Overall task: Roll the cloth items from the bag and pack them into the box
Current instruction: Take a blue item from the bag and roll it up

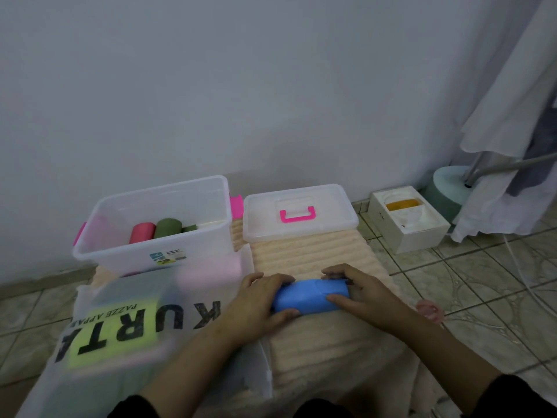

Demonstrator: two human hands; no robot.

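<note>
A blue cloth [310, 296], rolled into a short cylinder, lies on the peach ribbed mat [304, 254]. My left hand [259, 300] grips its left end and my right hand [361, 292] grips its right end, fingers curled over the top. The clear plastic box [120, 254] with pink latches stands at the back left; a pink roll [141, 233] and two green rolls [167, 228] lie inside. The translucent bag [129, 324] printed "KURTA" lies flat at the left, with a yellow-green item showing through.
The box's clear lid [301, 233] with a pink handle rests on the mat's far end. A white carton [410, 221] stands on the tiled floor at the right, beside a stand base [449, 188] and hanging white fabric [512, 116]. The wall is close behind.
</note>
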